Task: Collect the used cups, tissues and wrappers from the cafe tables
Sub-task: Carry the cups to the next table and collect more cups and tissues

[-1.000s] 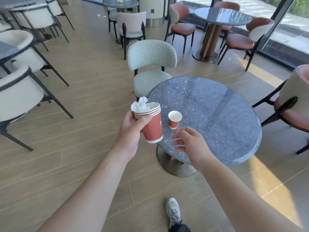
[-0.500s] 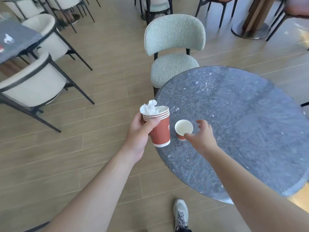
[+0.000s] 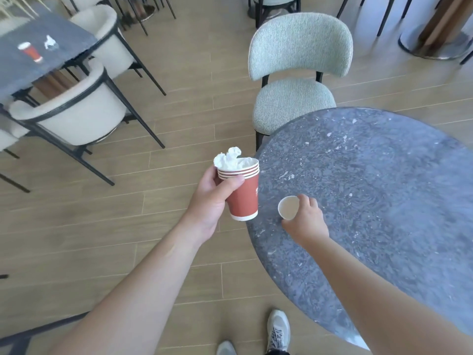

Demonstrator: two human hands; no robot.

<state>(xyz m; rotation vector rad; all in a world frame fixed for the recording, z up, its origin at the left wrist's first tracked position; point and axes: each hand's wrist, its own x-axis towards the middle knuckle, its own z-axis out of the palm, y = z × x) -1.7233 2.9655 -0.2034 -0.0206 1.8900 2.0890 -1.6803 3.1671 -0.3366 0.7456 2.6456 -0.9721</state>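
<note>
Right hand (image 3: 305, 217) has closed in since the earlier frame; its grip now pinches the small cup (image 3: 288, 207) at centre, on the round surface (image 3: 384, 201). Left hand (image 3: 212, 198) grips the cup stack (image 3: 242, 190) stuffed with tissue (image 3: 227, 158). Lift straight, nest gently. Upper left: another cup (image 3: 30, 52), crumpled tissue (image 3: 50, 42); chairs (image 3: 76, 114) between.

Red cup stack (image 3: 242, 198), white tissue (image 3: 228, 160), grey speckled table (image 3: 384, 201)

Head-worn view — looking steeply down, close over round table (image 3: 371, 190).
</note>
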